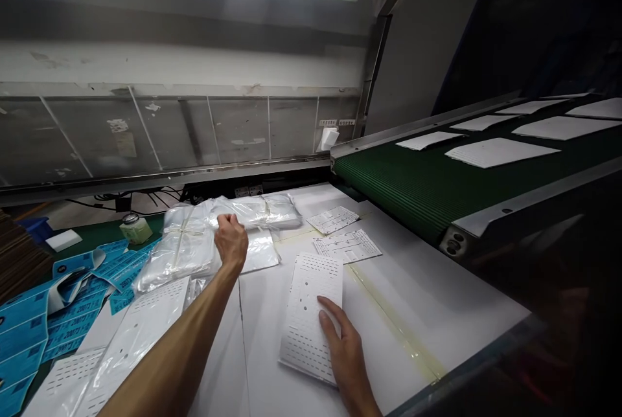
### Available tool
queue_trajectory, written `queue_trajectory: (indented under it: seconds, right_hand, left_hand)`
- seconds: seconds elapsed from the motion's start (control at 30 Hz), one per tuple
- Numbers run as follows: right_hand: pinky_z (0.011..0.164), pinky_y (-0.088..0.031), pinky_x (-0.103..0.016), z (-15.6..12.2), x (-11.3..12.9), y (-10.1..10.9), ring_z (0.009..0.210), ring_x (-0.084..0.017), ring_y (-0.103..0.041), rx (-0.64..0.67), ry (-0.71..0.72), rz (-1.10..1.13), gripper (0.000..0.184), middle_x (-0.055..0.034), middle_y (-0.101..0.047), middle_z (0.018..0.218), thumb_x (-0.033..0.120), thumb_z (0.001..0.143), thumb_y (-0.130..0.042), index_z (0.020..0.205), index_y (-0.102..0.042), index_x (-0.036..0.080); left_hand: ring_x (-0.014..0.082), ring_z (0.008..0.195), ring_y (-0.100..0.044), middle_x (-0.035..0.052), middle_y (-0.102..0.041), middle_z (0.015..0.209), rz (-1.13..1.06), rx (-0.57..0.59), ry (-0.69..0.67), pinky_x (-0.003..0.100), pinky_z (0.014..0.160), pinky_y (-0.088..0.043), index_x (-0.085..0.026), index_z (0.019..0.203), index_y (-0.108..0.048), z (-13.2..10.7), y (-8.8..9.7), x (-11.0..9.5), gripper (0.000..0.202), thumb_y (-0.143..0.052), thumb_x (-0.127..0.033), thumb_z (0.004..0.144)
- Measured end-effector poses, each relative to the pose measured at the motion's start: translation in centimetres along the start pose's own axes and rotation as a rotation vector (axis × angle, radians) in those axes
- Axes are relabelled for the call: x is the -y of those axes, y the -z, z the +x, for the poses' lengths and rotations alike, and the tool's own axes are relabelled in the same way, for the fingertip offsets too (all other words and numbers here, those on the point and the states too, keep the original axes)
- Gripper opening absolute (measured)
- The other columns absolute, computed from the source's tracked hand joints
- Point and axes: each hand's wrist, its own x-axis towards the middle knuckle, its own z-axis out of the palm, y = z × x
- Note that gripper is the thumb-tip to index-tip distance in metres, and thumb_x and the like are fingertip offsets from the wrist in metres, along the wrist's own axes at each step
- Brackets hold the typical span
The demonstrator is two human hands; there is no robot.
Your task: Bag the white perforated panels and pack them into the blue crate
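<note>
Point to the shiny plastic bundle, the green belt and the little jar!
Plastic bundle (189, 255), head view, left end.
Green conveyor belt (413, 190), head view, ribbed surface.
Little jar (135, 232), head view, its side.

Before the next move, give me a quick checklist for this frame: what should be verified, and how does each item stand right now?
1. Left hand firmly gripping the string-tied clear plastic bundle: cannot tell; its fingers curl over the bundle.
2. Right hand resting on the perforated white sheet: ok.
3. Perforated white sheet flat on the white table: ok.
4. Two printed sheets apart from the perforated white sheet: cannot tell; their edges lie very close.
5. White sheets on the green conveyor belt apart from each other: ok.
6. Left forearm clear of the bagged perforated sheet: cannot tell.
</note>
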Motion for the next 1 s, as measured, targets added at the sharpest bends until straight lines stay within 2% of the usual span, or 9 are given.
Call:
queue_trajectory:
  seconds: [0.1, 0.17, 0.27, 0.4, 0.53, 0.67, 0.8, 0.9, 1.0]
  right_hand:
    - [0.101, -0.038, -0.039, -0.2, 0.4, 0.1, 0.117, -0.026, -0.049, -0.003, 0.008, -0.026, 0.039, -0.0064, -0.059, 0.122, 0.049, 0.082, -0.052, 0.109, -0.064, 0.023]
    - [0.098, -0.041, -0.04, -0.4, 1.2, 0.2, 0.113, -0.027, -0.052, -0.026, 0.014, -0.06, 0.039, -0.0075, -0.06, 0.116, 0.051, 0.082, -0.051, 0.104, -0.066, 0.022]
    - [0.091, -0.045, -0.038, -1.0, 3.5, 0.0, 0.107, -0.029, -0.053, -0.045, 0.06, -0.148, 0.036, -0.0066, -0.059, 0.109, 0.053, 0.075, -0.06, 0.096, -0.067, 0.025]
    - [0.082, -0.05, -0.029, -2.1, 6.3, -1.3, 0.096, -0.023, -0.058, 0.086, 0.243, -0.313, 0.023, -0.0037, -0.054, 0.102, 0.046, 0.073, -0.065, 0.087, -0.068, 0.028]
    - [0.078, -0.05, -0.025, -3.3, 6.5, -2.5, 0.092, -0.018, -0.059, 0.201, 0.332, -0.424, 0.018, -0.003, -0.051, 0.102, 0.035, 0.086, -0.05, 0.085, -0.067, 0.03]
    - [0.071, -0.049, -0.027, -3.6, 5.7, -2.8, 0.085, -0.019, -0.059, 0.165, 0.397, -0.607, 0.024, -0.0041, -0.05, 0.1, 0.035, 0.09, -0.042, 0.086, -0.065, 0.029]
    - [0.066, -0.048, -0.03, -2.5, 6.7, -2.7, 0.077, -0.019, -0.059, 0.087, 0.395, -0.767, 0.025, -0.0041, -0.05, 0.099, 0.038, 0.09, -0.041, 0.089, -0.064, 0.03]
    - [0.068, -0.048, -0.031, -1.4, 7.9, -1.3, 0.081, -0.02, -0.059, 0.061, 0.308, -0.79, 0.026, -0.0037, -0.052, 0.1, 0.045, 0.088, -0.044, 0.087, -0.066, 0.032]
    - [0.081, -0.046, -0.029, -1.6, 8.4, 1.8, 0.102, -0.025, -0.055, -0.034, 0.16, -0.56, 0.026, -0.0032, -0.058, 0.108, 0.051, 0.078, -0.057, 0.089, -0.068, 0.03]
  left_hand:
    - [0.0156, 0.068, -0.063, 0.0043, -0.063, 0.081, -0.142, -0.009, -0.062, 0.026, 0.061, -0.049, -0.017, 0.104, -0.046, -3.0, 1.5, -2.3, 0.032, -0.028, -0.042, 0.095]
    - [0.014, 0.059, -0.061, 0.0015, -0.063, 0.072, -0.268, 0.058, -0.074, 0.024, 0.053, -0.049, -0.018, 0.097, -0.049, -6.3, 2.5, -2.9, 0.033, -0.031, -0.046, 0.093]
    - [0.0162, 0.059, -0.062, 0.0011, -0.062, 0.065, -0.72, 0.336, 0.13, 0.027, 0.054, -0.053, -0.017, 0.087, -0.053, -11.7, 3.7, -2.2, 0.03, -0.047, -0.046, 0.087]
    - [0.0192, 0.073, -0.065, 0.0033, -0.065, 0.07, -0.908, 0.571, 0.369, 0.03, 0.065, -0.055, -0.016, 0.082, -0.056, -15.9, 5.0, 0.6, 0.025, -0.057, -0.04, 0.083]
    - [0.0204, 0.073, -0.066, 0.0049, -0.067, 0.074, -0.913, 0.597, 0.442, 0.034, 0.07, -0.055, -0.015, 0.08, -0.057, -16.2, 6.0, 2.9, 0.024, -0.06, -0.039, 0.082]
    - [0.0194, 0.066, -0.064, 0.0029, -0.064, 0.065, -0.897, 0.543, 0.459, 0.036, 0.069, -0.054, -0.016, 0.078, -0.057, -15.9, 6.8, 3.6, 0.025, -0.059, -0.04, 0.081]
    - [0.0123, 0.056, -0.052, -0.0024, -0.05, 0.058, -0.896, 0.728, 0.41, 0.026, 0.059, -0.048, -0.017, 0.084, -0.06, -15.8, 7.7, 3.5, 0.024, -0.059, -0.04, 0.081]
    - [0.0121, 0.061, -0.047, -0.004, -0.043, 0.063, -0.757, 0.84, 0.318, 0.024, 0.062, -0.045, -0.021, 0.099, -0.062, -15.4, 8.1, 3.9, 0.028, -0.067, -0.034, 0.075]
    - [0.0124, 0.059, -0.043, -0.0052, -0.037, 0.061, -0.605, 0.753, 0.275, 0.024, 0.061, -0.044, -0.022, 0.1, -0.064, -14.8, 7.9, 4.4, 0.029, -0.065, -0.035, 0.074]
